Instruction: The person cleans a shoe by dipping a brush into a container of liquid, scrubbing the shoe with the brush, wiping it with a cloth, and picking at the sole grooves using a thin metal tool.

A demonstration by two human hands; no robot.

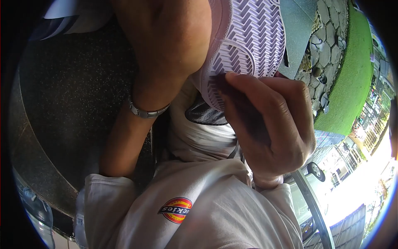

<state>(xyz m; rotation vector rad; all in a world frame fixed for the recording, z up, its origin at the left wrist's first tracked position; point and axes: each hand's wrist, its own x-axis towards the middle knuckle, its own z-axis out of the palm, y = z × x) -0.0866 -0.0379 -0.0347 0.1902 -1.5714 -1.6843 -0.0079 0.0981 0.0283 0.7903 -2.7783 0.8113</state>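
A pale lilac shoe (257,37) is tilted up in front of me, with its zigzag-patterned sole facing my right side. My left hand (174,41), with a metal bracelet (147,111) on the wrist, is against the shoe's side and holds it; its fingertips are hidden. Close to the rounded end of the sole, my right hand (269,116) is curled with the fingers drawn together, one fingertip at the tread. Whatever is in that pinch is hidden in shadow. Below the shoe, a dark cloth-like piece (207,113) shows over my light trousers.
To the left is a dark speckled tabletop (78,91), with a white and navy item (70,18) at its far end. Clear plastic bottles (39,211) stand at lower left. Stone paving (327,54) with several sandals, green turf (352,79) and a metal post (313,207) are on the right.
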